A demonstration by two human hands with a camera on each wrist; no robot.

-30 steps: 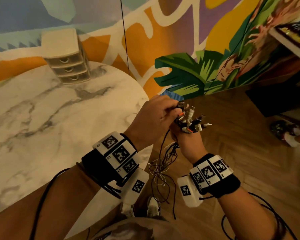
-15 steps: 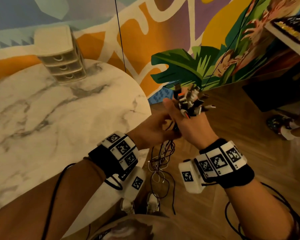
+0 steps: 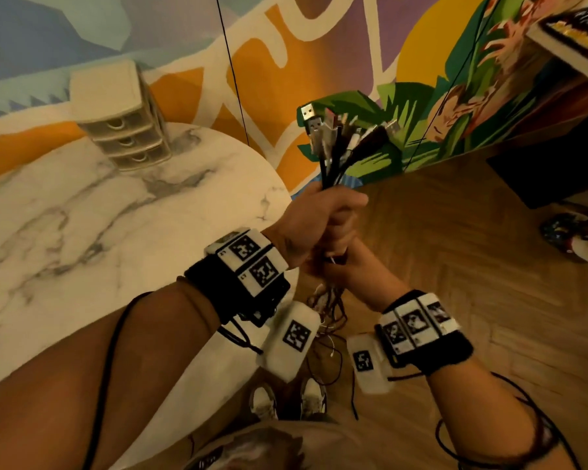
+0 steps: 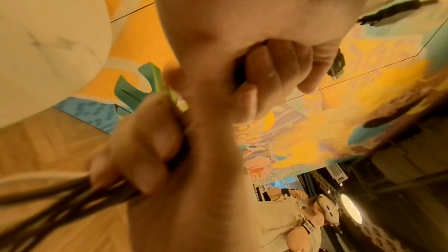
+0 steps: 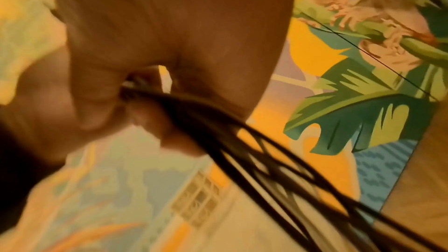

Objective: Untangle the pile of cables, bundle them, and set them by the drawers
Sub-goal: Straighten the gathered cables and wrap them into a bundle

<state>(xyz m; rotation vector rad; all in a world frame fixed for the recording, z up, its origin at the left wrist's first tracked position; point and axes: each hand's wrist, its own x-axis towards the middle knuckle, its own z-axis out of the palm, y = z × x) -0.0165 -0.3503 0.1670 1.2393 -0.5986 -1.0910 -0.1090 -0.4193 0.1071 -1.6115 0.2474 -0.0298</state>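
Note:
Several black and white cables (image 3: 333,164) are gathered into one bunch, held upright beyond the table's right edge. Their USB plug ends (image 3: 314,122) fan out at the top. My left hand (image 3: 321,213) grips the bunch in a fist just below the plugs. My right hand (image 3: 348,268) grips the same bunch right under the left one. The loose lower lengths (image 3: 330,317) dangle toward the floor. In the left wrist view, my left hand's fingers (image 4: 269,68) are curled tight and the cables (image 4: 53,198) trail below. The right wrist view shows the cables (image 5: 254,160) leaving my fist. The beige drawers (image 3: 119,120) stand at the table's far side.
The round marble table (image 3: 82,239) lies to my left, its edge close to my hands. Wooden floor (image 3: 455,266) spreads to the right. My shoes (image 3: 263,403) show below. Dark furniture (image 3: 540,178) and another person's foot (image 3: 574,239) are at the right.
The bunch has risen. My left hand moved up to grip just under the plugs, while my right hand slid down from the plug ends to a lower grip.

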